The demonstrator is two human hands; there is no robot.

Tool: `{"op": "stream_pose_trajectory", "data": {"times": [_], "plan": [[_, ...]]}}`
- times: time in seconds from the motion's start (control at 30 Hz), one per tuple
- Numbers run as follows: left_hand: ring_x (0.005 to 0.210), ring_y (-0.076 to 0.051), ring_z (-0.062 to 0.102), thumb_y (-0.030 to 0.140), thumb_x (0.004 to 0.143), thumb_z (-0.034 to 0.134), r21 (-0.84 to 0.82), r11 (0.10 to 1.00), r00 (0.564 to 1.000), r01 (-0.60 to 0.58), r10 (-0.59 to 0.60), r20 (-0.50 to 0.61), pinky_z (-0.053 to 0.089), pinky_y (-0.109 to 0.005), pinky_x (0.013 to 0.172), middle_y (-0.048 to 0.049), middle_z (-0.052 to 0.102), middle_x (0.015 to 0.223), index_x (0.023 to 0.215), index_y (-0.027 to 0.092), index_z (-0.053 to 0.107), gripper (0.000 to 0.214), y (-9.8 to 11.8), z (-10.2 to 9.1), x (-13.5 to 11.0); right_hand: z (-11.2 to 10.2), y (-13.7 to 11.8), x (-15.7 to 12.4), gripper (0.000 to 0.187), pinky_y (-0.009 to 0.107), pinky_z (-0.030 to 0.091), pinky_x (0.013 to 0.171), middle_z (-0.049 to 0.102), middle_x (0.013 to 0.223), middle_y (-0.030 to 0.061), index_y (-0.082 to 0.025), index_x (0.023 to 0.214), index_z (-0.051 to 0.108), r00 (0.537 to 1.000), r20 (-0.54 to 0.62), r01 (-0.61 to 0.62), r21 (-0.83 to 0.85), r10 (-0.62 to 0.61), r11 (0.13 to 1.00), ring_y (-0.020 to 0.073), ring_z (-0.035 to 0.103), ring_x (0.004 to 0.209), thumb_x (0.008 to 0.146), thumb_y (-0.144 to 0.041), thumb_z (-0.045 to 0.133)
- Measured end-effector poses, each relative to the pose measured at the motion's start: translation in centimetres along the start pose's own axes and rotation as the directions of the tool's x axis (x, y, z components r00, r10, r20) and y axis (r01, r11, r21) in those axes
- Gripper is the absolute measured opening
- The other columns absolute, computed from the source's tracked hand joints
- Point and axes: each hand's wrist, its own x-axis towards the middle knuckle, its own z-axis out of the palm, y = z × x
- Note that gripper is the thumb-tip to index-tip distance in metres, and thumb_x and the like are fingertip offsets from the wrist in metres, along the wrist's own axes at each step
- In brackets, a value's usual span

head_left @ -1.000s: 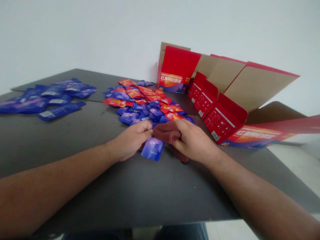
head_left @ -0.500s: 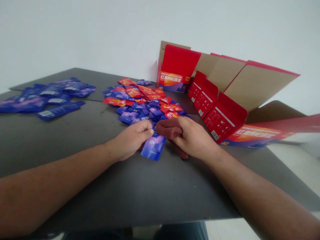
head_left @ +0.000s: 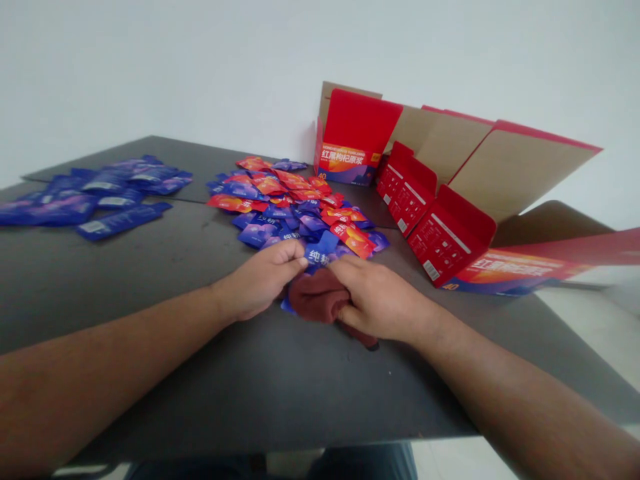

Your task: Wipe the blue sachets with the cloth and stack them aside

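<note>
My left hand [head_left: 263, 280] is closed, its fingertips pinching the top edge of a blue sachet [head_left: 286, 305] that lies on the dark table [head_left: 150, 267]. My right hand [head_left: 377, 301] is closed on a dark red cloth [head_left: 317, 301] and presses it down over that sachet, so only a blue corner shows. Just beyond both hands lies a heap of several blue and red-orange sachets [head_left: 295, 203].
A second spread of blue sachets [head_left: 90, 197] lies at the far left. Open red cardboard boxes [head_left: 440, 200] with raised flaps stand at the back right, one [head_left: 353, 143] against the white wall. The table's front edge runs below my forearms.
My right hand has slid the cloth toward me and down over the blue sachet, covering most of it. My left hand has stayed in place.
</note>
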Motion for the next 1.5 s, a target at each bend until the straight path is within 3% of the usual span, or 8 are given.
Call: {"op": "stream_pose_trajectory", "data": {"times": [0.23, 0.43, 0.63, 0.83, 1.0, 1.2, 1.4, 1.5], "plan": [[0.051, -0.009, 0.038, 0.036, 0.093, 0.067, -0.016, 0.999, 0.999, 0.036, -0.037, -0.007, 0.031, -0.023, 0.049, 0.0048, 0.046, 0.066, 0.085, 0.022, 0.05, 0.024, -0.3, -0.1, 0.0, -0.3, 1.2, 0.4, 0.021, 0.036, 0.049, 0.085, 0.07, 0.11, 0.0101, -0.019, 0.112, 0.061, 0.961, -0.172, -0.217, 0.007, 0.215, 0.976, 0.0247, 0.065, 0.101, 0.092, -0.024, 0.057], [0.056, -0.01, 0.042, 0.036, 0.093, 0.068, -0.032, 0.999, 1.0, 0.018, -0.018, 0.006, 0.034, -0.023, 0.051, 0.0036, 0.048, 0.07, 0.084, 0.021, 0.05, 0.025, -0.1, 0.1, 0.0, 0.0, 0.2, 0.0, 0.015, 0.032, 0.047, 0.078, 0.068, 0.105, 0.0074, -0.02, 0.101, 0.058, 0.999, -0.019, -0.032, -0.001, 0.032, 0.999, 0.0211, 0.062, 0.092, 0.086, -0.02, 0.059], [0.052, -0.009, 0.037, 0.035, 0.095, 0.065, -0.001, 1.0, 1.0, 0.029, -0.029, 0.0, 0.031, -0.022, 0.048, 0.0051, 0.045, 0.067, 0.085, 0.021, 0.048, 0.024, -0.2, -0.1, 0.1, -0.2, 1.3, 0.4, 0.017, 0.037, 0.049, 0.083, 0.07, 0.107, 0.0116, -0.018, 0.106, 0.06, 0.96, -0.187, -0.216, -0.012, 0.21, 0.976, 0.026, 0.064, 0.099, 0.089, -0.023, 0.059], [0.057, -0.009, 0.043, 0.035, 0.093, 0.067, -0.021, 1.0, 1.0, 0.018, -0.018, -0.001, 0.035, -0.022, 0.051, 0.0031, 0.049, 0.072, 0.085, 0.02, 0.05, 0.024, 0.0, 0.1, 0.0, -0.1, 0.2, 0.0, 0.017, 0.034, 0.048, 0.079, 0.068, 0.106, 0.0082, -0.02, 0.102, 0.058, 1.0, -0.017, -0.003, -0.011, 0.003, 1.0, 0.0231, 0.064, 0.096, 0.085, -0.019, 0.059], [0.051, -0.008, 0.038, 0.034, 0.093, 0.066, -0.016, 0.999, 0.999, 0.04, -0.04, -0.01, 0.031, -0.021, 0.048, 0.005, 0.045, 0.066, 0.084, 0.021, 0.048, 0.024, 0.1, 0.1, 0.0, -0.2, 1.6, 0.2, 0.013, 0.036, 0.048, 0.079, 0.069, 0.105, 0.0105, -0.019, 0.102, 0.058, 0.963, -0.191, -0.203, -0.06, 0.188, 0.977, 0.0254, 0.064, 0.096, 0.089, -0.024, 0.058], [0.054, -0.009, 0.042, 0.038, 0.094, 0.066, -0.012, 1.0, 1.0, 0.017, -0.017, 0.003, 0.033, -0.022, 0.05, 0.0038, 0.049, 0.071, 0.086, 0.021, 0.05, 0.024, -0.3, -0.2, 0.1, -0.2, 0.5, 0.1, 0.022, 0.034, 0.049, 0.081, 0.069, 0.108, 0.0085, -0.019, 0.106, 0.061, 0.999, -0.007, -0.033, 0.004, 0.033, 0.999, 0.0228, 0.064, 0.096, 0.085, -0.019, 0.06], [0.05, -0.008, 0.036, 0.034, 0.092, 0.067, -0.015, 0.999, 0.999, 0.038, -0.038, -0.012, 0.029, -0.021, 0.047, 0.0054, 0.044, 0.064, 0.082, 0.021, 0.047, 0.026, 0.2, 0.2, 0.0, -0.6, 1.4, 0.4, 0.029, 0.036, 0.049, 0.087, 0.071, 0.111, 0.0098, -0.019, 0.118, 0.064, 0.968, -0.16, -0.189, 0.044, 0.194, 0.981, 0.0244, 0.064, 0.102, 0.089, -0.019, 0.059], [0.052, -0.009, 0.038, 0.037, 0.093, 0.066, -0.013, 0.999, 0.999, 0.036, -0.036, -0.012, 0.031, -0.022, 0.048, 0.005, 0.045, 0.066, 0.083, 0.021, 0.048, 0.026, 0.2, 0.3, 0.0, -0.5, 1.1, 0.3, 0.027, 0.035, 0.049, 0.085, 0.07, 0.108, 0.0094, -0.019, 0.114, 0.064, 0.984, -0.109, -0.133, 0.047, 0.138, 0.99, 0.024, 0.064, 0.1, 0.087, -0.018, 0.061]]}}
